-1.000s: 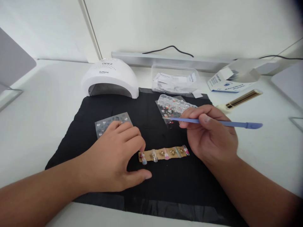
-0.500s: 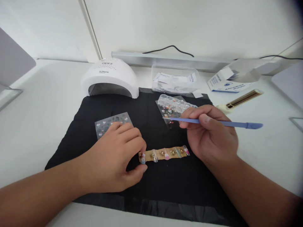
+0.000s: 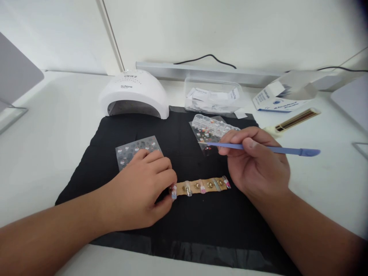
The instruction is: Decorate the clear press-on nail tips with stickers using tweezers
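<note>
Left hand [image 3: 138,191] resting on black mat [image 3: 120,134], thumb and forefinger pinching the left end of tan nail-tip strip [image 3: 201,186]. Compared with a second ago: thumb, then lying flat and apart below the strip, now drawn up against the end nail tip [image 3: 173,191]; grip gone from loose to narrow, closing on that end. Strip itself barely shifting, lying flat on the mat between the two hands, its row of decorated tips facing up.

Right hand [image 3: 255,165] hovering above the strip's right end, not touching it. Holding blue nail-art stick [image 3: 267,148] pen-fashion between thumb and fingers, fine point aiming left over the mat, flat paddle end sticking out to the right. Position and angle reading the same across all three views.

Judging from this: left hand now steadying or lifting the end tip while the stick waits; which of the two, cannot tell.

Around the hands:
- sticker sheet [image 3: 135,147], partly under left fingers
- clear pouch of nail charms [image 3: 209,128], just behind the stick's point
- white nail-curing lamp [image 3: 133,94] at mat's far left corner
- clear box of wipes [image 3: 212,97] behind mat
- opened carton [image 3: 276,101] and striped nail file [image 3: 296,119] on the white table [image 3: 43,145], far right
</note>
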Demonstrator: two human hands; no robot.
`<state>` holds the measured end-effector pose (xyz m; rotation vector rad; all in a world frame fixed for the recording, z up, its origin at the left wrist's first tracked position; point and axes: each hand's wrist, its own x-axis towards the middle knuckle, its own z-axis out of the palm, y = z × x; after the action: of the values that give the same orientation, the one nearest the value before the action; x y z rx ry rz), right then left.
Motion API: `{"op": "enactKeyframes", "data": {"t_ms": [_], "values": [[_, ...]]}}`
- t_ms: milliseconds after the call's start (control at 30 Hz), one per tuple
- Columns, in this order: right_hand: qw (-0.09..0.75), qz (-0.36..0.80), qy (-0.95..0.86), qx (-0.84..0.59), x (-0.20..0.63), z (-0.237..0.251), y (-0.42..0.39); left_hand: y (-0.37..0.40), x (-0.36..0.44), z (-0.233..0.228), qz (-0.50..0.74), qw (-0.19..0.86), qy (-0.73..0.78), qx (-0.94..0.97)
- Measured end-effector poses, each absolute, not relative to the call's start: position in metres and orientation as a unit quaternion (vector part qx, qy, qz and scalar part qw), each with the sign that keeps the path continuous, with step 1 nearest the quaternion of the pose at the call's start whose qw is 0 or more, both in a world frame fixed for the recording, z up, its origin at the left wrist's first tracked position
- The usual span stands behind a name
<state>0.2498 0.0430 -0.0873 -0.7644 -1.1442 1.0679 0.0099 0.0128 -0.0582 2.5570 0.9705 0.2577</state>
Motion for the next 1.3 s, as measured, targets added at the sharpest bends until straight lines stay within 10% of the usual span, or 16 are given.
{"op": "enactKeyframes", "data": {"t_ms": [1033,1300], "values": [[0.649,0.477,-0.487,-0.338,0.248,-0.088,0.045,0.032,-0.011,-0.046,0.127,0.102,0.411,0.897],[0.643,0.459,-0.501,-0.355,0.248,-0.088,0.045,0.043,-0.033,-0.048,-0.03,0.066,0.549,0.833]]}}
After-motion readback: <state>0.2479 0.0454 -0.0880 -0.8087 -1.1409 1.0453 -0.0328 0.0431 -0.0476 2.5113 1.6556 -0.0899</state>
